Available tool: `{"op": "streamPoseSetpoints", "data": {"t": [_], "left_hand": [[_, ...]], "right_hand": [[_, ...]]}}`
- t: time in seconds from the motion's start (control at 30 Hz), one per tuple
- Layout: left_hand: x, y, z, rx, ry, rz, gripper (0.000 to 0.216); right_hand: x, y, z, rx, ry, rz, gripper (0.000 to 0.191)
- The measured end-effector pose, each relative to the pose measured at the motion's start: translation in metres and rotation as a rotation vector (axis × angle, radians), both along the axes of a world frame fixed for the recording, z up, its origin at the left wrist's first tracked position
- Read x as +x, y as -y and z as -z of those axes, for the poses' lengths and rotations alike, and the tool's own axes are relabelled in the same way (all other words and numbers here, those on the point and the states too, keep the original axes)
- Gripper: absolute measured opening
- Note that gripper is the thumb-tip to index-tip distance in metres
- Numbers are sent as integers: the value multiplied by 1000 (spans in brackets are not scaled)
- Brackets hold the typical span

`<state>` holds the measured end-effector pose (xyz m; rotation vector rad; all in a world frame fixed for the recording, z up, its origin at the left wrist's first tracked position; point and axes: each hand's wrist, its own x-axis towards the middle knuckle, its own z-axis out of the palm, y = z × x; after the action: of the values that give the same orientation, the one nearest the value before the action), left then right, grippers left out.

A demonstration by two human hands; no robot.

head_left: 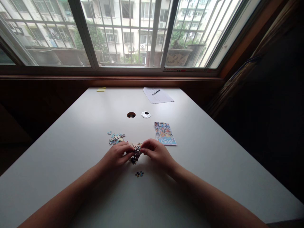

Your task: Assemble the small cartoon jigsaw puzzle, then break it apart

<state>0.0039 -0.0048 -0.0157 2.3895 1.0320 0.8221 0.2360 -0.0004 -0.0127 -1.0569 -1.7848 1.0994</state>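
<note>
Both my hands meet over a small heap of jigsaw puzzle pieces (134,159) on the white table. My left hand (120,154) has thumb and forefinger pinched at a dark jigsaw piece (137,153). From the other side, the fingertips of my right hand (156,154) close on the same dark cluster; its exact outline is partly hidden by the fingers. A looser pile of pieces (117,138) lies just beyond my left hand. A few pieces (139,174) sit nearer to me, below the heap.
A colourful picture card (165,133) lies beyond my right hand. Farther back are a cable hole (131,115), its round cover (145,114), paper sheets (158,96) with a pen (156,92), and yellow sticky notes (101,89). A barred window stands behind the white table (71,139).
</note>
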Motion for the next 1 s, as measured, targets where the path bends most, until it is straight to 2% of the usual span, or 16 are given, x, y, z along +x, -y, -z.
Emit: {"op": "streamPoseSetpoints", "data": {"t": [0.13,0.23,0.37,0.5,0.7,0.9,1.0], "left_hand": [[1,2,-4,-83,-10,-59,14],[0,2,-6,-133,-5,-95,15],[0,1,-7,-151,10,-93,17],[-1,0,-6,-125,13,-80,20],[0,1,-9,-151,44,-40,21],[-2,3,-14,-345,110,-71,29],[-4,2,-13,-328,106,-135,30]], "right_hand": [[0,6,-2,322,49,-1,5],[1,7,0,427,81,-21,7],[3,5,5,439,169,-27,6],[3,2,5,446,243,-22,21],[1,1,7,521,272,-56,1],[0,4,5,537,267,-21,5],[2,3,3,513,259,12,4]]}}
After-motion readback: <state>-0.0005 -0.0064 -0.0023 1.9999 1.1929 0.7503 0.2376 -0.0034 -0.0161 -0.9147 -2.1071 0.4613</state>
